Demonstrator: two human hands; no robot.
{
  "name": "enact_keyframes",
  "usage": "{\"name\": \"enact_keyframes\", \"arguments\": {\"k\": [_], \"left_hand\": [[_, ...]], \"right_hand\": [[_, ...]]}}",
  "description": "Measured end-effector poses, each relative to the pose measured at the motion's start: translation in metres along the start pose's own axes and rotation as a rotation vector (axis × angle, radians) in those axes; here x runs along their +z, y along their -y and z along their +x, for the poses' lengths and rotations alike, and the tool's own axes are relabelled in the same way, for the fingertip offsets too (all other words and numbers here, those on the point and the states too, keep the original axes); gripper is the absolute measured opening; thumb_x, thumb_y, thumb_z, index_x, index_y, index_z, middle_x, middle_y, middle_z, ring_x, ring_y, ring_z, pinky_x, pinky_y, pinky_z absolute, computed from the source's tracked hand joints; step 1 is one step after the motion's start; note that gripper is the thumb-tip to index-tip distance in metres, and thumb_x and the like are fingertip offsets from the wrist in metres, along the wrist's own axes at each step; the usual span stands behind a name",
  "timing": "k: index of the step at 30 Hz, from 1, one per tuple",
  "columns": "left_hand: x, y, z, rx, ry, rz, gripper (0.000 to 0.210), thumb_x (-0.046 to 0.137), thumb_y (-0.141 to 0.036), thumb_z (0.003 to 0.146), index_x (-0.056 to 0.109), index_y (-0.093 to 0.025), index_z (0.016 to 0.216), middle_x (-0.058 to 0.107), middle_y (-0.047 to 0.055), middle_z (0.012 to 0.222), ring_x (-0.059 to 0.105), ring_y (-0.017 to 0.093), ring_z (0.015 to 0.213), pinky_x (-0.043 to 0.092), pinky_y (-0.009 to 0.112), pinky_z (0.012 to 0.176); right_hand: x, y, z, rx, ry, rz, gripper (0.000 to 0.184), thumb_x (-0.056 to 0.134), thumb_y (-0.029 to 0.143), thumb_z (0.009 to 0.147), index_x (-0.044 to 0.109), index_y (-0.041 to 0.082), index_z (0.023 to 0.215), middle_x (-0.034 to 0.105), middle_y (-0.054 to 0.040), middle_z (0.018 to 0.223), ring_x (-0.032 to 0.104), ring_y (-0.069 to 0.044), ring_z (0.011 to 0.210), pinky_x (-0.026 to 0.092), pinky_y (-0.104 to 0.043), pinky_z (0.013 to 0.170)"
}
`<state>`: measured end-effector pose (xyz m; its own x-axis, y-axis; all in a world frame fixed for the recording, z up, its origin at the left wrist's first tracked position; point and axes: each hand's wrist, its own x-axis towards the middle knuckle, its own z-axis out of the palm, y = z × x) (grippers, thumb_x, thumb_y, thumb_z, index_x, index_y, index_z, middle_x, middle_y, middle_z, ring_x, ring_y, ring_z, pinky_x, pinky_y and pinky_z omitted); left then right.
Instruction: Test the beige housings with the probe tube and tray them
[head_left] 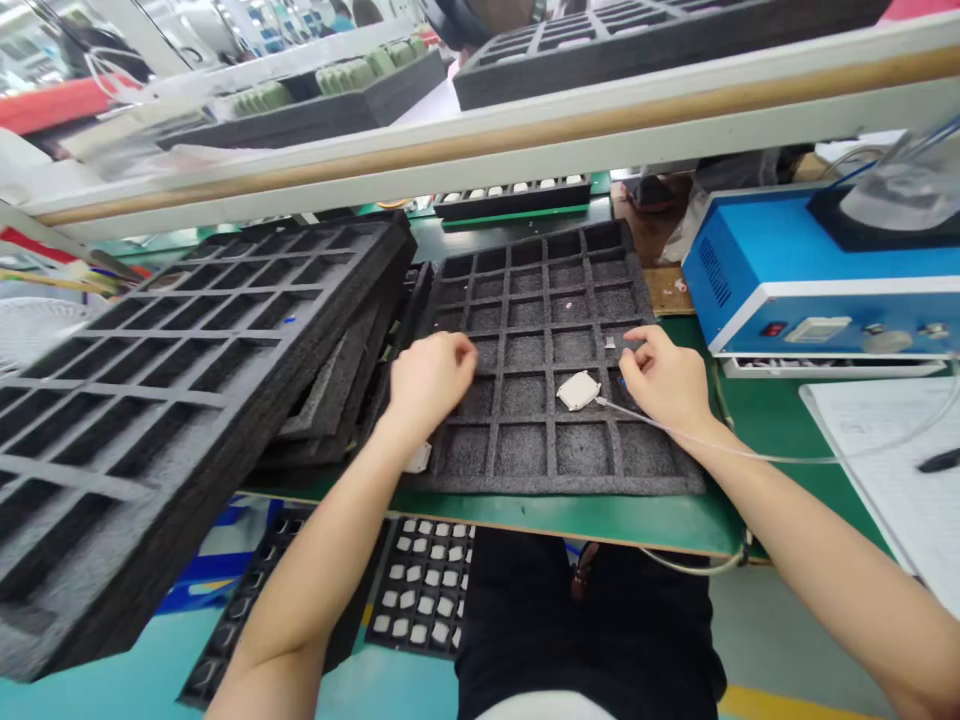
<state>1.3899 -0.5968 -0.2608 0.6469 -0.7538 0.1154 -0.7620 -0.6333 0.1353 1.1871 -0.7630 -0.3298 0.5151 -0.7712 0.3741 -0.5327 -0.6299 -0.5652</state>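
Note:
A black foam tray [525, 350] with square compartments lies on the green table before me. Over its left edge is my left hand [431, 380], fingers curled together; anything inside them is hidden. Below that wrist a small pale piece [418, 458] pokes out. My right hand [667, 380] hovers at the tray's right side, thumb and forefinger bent but apart, with nothing visible between them. Left of it, a white, watch-case-shaped part [578, 391] rests across the tray's dividers, with the end of a thin white cable [697, 438] at its corner. A tiny whitish piece [610, 342] is near my right fingertips.
Stacked foam trays [225, 330] lean at the left, their top one tilted. A blue machine [817, 270] stands at the right, above papers [892, 440] with a pen. A shelf [495, 150] crosses overhead. Below the table, another tray [420, 580] holds many white parts.

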Motion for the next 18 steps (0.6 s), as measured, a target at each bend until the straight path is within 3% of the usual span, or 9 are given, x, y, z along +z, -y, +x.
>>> {"name": "enact_keyframes", "arguments": {"k": [3,6,8,12,18], "left_hand": [[-0.012,0.034,-0.003,-0.056,0.143,0.126,0.031,0.048,-0.028,0.083,0.071,-0.017,0.100,0.072,0.014,0.103,0.067,0.035,0.095,0.051,0.044,0.080],[-0.012,0.056,-0.011,0.132,0.339,0.115,0.043,0.051,-0.016,0.074,0.067,-0.017,0.114,0.066,0.012,0.121,0.064,0.030,0.108,0.048,0.037,0.091],[-0.011,0.062,-0.013,0.211,0.381,0.103,0.050,0.050,-0.012,0.071,0.065,-0.017,0.118,0.064,0.011,0.127,0.062,0.027,0.113,0.046,0.033,0.096],[-0.013,0.062,-0.013,0.170,0.349,0.166,0.039,0.057,-0.019,0.073,0.070,-0.021,0.109,0.072,0.009,0.113,0.067,0.029,0.104,0.049,0.032,0.085],[-0.018,0.053,-0.020,0.060,0.189,0.318,0.028,0.062,-0.036,0.076,0.073,-0.023,0.098,0.074,0.010,0.104,0.068,0.037,0.094,0.050,0.040,0.073]], "right_hand": [[0.001,0.001,-0.001,-0.023,-0.015,-0.027,0.026,0.052,0.024,0.081,0.066,0.017,0.101,0.071,-0.0025,0.067,0.066,-0.021,0.062,0.040,-0.029,0.062],[0.002,0.000,-0.002,-0.050,-0.011,-0.050,0.025,0.052,0.025,0.081,0.066,0.018,0.101,0.071,-0.0017,0.067,0.066,-0.021,0.061,0.039,-0.028,0.060],[0.002,0.000,-0.003,-0.064,-0.003,-0.065,0.024,0.052,0.025,0.081,0.066,0.019,0.100,0.071,-0.0010,0.066,0.067,-0.021,0.062,0.038,-0.028,0.059],[0.001,0.000,-0.004,-0.078,0.003,-0.070,0.024,0.052,0.024,0.081,0.066,0.019,0.099,0.070,-0.0008,0.066,0.066,-0.021,0.061,0.037,-0.028,0.058],[0.001,0.003,-0.003,-0.125,0.012,-0.043,0.023,0.050,0.023,0.082,0.067,0.018,0.096,0.070,-0.0013,0.068,0.063,-0.017,0.059,0.038,-0.027,0.058]]}}
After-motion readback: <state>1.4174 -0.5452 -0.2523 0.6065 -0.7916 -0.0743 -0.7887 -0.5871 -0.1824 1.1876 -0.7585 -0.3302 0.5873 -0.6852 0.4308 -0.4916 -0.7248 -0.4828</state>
